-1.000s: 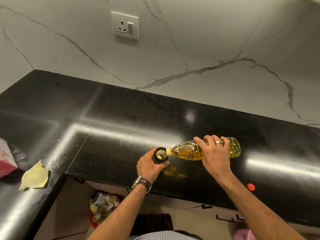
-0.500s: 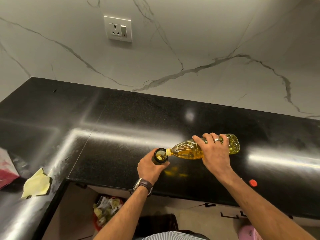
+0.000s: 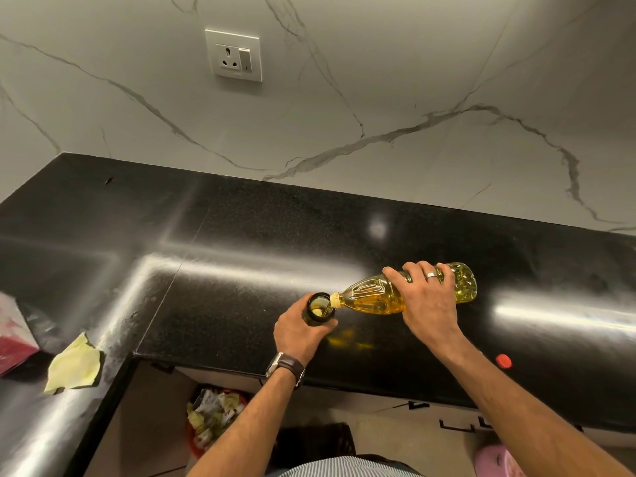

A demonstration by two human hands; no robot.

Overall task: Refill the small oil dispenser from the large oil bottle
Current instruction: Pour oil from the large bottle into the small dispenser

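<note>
Hidden and cut-off parts

The left hand (image 3: 303, 333) covers the small oil dispenser's (image 3: 319, 309) body; the right hand (image 3: 425, 304) masks the large oil bottle's (image 3: 373, 297) middle. At nine o'clock, the edge crops a pink packet (image 3: 12, 333).

Shiny black L-shaped countertop (image 3: 261, 235), pretty glossy with light streaks. Lower right near the front edge sits a small red cap (image 3: 503, 361). Far left there's a crumpled yellow cloth (image 3: 74, 366) beside a pink-and-white packet (image 3: 13, 339).
</note>
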